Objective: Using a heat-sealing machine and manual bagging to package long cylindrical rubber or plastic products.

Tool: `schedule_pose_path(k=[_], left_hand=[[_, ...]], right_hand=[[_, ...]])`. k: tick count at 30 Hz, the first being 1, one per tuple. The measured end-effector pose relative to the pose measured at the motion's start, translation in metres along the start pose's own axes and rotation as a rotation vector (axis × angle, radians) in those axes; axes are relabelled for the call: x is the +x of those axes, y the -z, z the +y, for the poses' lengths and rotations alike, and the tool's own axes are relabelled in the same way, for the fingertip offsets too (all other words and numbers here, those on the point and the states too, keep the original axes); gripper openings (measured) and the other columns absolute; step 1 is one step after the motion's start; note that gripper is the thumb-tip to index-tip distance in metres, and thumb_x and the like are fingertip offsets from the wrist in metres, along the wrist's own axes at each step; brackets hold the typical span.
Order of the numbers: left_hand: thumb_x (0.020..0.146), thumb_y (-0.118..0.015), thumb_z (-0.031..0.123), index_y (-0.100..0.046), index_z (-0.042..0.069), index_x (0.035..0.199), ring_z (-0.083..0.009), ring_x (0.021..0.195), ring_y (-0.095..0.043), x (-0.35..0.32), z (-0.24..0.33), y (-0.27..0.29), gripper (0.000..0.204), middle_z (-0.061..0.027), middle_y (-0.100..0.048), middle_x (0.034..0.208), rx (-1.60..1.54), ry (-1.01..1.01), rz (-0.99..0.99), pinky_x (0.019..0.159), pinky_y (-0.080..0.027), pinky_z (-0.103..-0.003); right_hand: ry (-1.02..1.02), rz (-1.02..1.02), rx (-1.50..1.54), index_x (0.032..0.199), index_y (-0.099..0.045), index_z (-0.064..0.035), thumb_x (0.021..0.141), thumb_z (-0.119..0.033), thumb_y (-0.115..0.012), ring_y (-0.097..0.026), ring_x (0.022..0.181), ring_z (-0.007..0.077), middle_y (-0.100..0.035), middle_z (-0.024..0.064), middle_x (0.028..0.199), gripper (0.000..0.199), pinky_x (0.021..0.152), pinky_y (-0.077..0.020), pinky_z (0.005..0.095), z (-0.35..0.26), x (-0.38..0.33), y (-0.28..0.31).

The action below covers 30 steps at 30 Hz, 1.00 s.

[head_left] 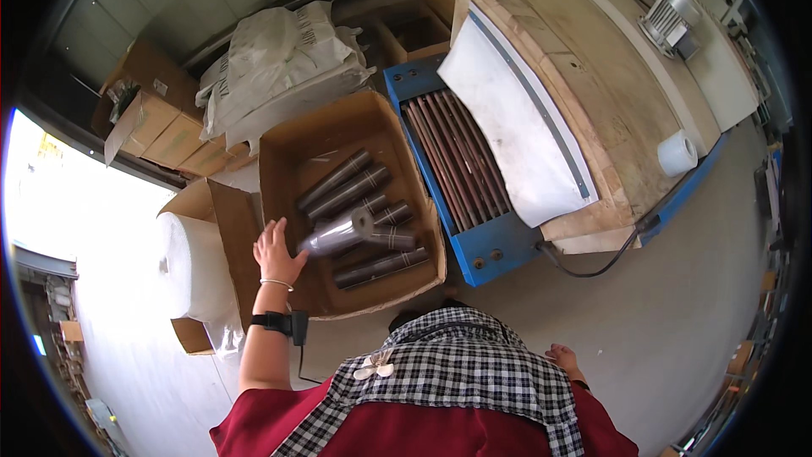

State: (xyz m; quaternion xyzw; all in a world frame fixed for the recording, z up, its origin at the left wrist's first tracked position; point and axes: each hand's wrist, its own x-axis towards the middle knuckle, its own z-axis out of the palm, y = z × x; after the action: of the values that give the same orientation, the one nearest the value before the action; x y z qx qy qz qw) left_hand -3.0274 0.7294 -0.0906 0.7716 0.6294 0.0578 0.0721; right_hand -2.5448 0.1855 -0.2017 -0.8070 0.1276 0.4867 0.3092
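The pale roll [335,235] was just beside the left hand [282,259], left of centre in the frame, within the large cardboard box [281,165]. The hand's fingers were spread wide, not wrapped around anything; its thumb came close to the roll's lower-left end, and whether they touched could not be told. The roll slanted across several dark rolls [347,193], its ring-shaped end facing right.

It looked stiff and fairly light, with a glossy skin likely to slide in the fingers; a full grip around the middle of the barrel would have suited it best, as the end edges might dent.

Farther out, bubble wrap [201,267] stood at the left of the frame, white sacks [283,55] lay at upper left, and a machine with dark rollers [457,161] filled the upper right.

Blur softened the roll's lower-left end, so whether it rested on the dark ones or hung above them was unclear. Those partly covered one another. The right hand [565,359], at lower right, was half hidden by the checked apron [474,368]; its grip could not be told.
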Motion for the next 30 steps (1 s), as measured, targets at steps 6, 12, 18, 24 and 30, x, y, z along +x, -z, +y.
schedule_pose_path(k=[6, 12, 18, 24, 30], left_hand=[[0.070, -0.081, 0.030, -0.055, 0.012, 0.132, -0.0349, 0.130, -0.046, -0.022, 0.047, -0.028, 0.070, -0.0139, -0.051, 0.139, -0.172, -0.138, -0.195, 0.110, -0.034, -0.049], [0.072, -0.079, 0.032, -0.059, 0.012, 0.128, -0.0341, 0.127, -0.048, -0.014, 0.106, -0.039, 0.063, -0.0138, -0.052, 0.137, -0.250, -0.328, -0.250, 0.109, -0.036, -0.049], [0.075, -0.077, 0.031, -0.064, 0.010, 0.122, -0.0359, 0.123, -0.052, -0.009, 0.134, -0.046, 0.053, -0.0161, -0.057, 0.131, -0.334, -0.405, -0.273, 0.105, -0.042, -0.046], [0.075, -0.077, 0.027, -0.065, 0.007, 0.116, -0.0367, 0.120, -0.055, -0.019, 0.135, -0.049, 0.048, -0.0193, -0.059, 0.128, -0.340, -0.414, -0.307, 0.105, -0.045, -0.043], [0.077, -0.076, 0.026, -0.065, 0.006, 0.116, -0.0368, 0.119, -0.056, -0.018, 0.125, -0.062, 0.046, -0.0192, -0.061, 0.124, -0.438, -0.408, -0.332, 0.104, -0.045, -0.042]], right_hand=[[0.037, -0.081, -0.029, 0.122, -0.060, -0.0081, 0.096, -0.024, -0.056, -0.066, 0.086, 0.0173, -0.070, 0.0056, 0.101, 0.031, 0.075, -0.0500, 0.0316, -0.022, 0.009, -0.007], [0.009, -0.049, -0.018, 0.122, -0.061, -0.0084, 0.095, -0.024, -0.057, -0.066, 0.086, 0.0176, -0.071, 0.0064, 0.102, 0.031, 0.075, -0.0503, 0.0314, -0.013, 0.017, 0.000], [-0.015, -0.060, 0.006, 0.122, -0.061, -0.0074, 0.095, -0.025, -0.057, -0.067, 0.087, 0.0179, -0.070, 0.0073, 0.104, 0.033, 0.075, -0.0513, 0.0304, -0.002, 0.024, -0.003], [-0.006, -0.058, 0.015, 0.124, -0.061, -0.0076, 0.095, -0.025, -0.056, -0.066, 0.087, 0.0178, -0.070, 0.0074, 0.104, 0.034, 0.076, -0.0514, 0.0300, -0.005, 0.024, -0.007], [-0.002, -0.029, 0.005, 0.123, -0.062, -0.0075, 0.095, -0.023, -0.056, -0.066, 0.082, 0.0168, -0.071, 0.0058, 0.100, 0.033, 0.072, -0.0505, 0.0294, -0.007, 0.016, -0.010]])
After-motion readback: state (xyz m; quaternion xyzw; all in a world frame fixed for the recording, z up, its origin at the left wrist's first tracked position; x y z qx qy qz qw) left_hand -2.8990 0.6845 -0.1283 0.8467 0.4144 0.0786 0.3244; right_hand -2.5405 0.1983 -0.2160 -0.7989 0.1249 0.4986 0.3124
